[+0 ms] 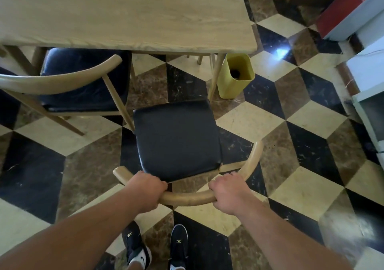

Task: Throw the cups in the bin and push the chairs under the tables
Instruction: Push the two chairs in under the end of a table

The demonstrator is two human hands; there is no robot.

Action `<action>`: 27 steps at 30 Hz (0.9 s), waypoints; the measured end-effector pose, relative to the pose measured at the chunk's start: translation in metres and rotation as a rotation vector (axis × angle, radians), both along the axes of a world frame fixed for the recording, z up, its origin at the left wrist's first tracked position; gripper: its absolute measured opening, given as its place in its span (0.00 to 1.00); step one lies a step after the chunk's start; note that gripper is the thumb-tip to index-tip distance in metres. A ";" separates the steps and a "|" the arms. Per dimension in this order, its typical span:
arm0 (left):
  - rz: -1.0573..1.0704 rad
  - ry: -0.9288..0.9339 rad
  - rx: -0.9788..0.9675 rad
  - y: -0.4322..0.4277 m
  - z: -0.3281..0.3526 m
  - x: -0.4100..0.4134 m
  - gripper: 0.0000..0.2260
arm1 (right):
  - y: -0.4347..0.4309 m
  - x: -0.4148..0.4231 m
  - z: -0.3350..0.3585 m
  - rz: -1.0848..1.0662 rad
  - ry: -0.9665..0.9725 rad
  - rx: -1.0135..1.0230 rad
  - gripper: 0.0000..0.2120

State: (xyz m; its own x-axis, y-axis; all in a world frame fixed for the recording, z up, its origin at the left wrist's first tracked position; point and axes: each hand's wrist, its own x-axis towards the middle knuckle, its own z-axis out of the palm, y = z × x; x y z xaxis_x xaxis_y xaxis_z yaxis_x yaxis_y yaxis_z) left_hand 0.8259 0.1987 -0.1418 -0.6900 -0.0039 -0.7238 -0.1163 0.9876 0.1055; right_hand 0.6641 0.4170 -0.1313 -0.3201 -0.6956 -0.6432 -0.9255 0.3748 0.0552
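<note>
With both hands wrapped over the curved backrest (188,200), we are at the chair-pushing step. Our left hand (148,191) and right hand (229,194) have their fingers clenched around the rail. The chair (176,136) stands on the floor, near us, clear of the tabletop (145,16); a second chair (83,78) at left is partly tucked. The bin (235,75) stands by the table's right leg. Next we judge a straight push forward, keeping left of the bin.
</note>
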 end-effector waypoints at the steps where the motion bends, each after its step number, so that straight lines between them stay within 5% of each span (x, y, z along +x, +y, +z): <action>1: -0.005 0.009 -0.003 -0.009 0.000 -0.002 0.13 | -0.007 0.000 0.001 -0.023 -0.002 -0.008 0.10; 18: 0.016 0.082 -0.079 -0.139 0.002 -0.103 0.19 | -0.128 -0.083 0.003 -0.100 -0.029 -0.076 0.15; 27: 0.060 0.107 -0.147 -0.190 0.001 -0.180 0.14 | -0.184 -0.168 -0.001 -0.072 -0.038 -0.109 0.17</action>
State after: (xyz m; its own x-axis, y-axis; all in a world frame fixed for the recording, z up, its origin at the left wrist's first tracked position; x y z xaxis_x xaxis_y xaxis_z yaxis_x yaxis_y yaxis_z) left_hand 0.6464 0.0091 -0.1411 -0.7583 -0.1478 -0.6349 -0.1716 0.9849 -0.0242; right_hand 0.4959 0.2333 -0.1324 -0.3486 -0.7378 -0.5780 -0.8965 0.4424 -0.0241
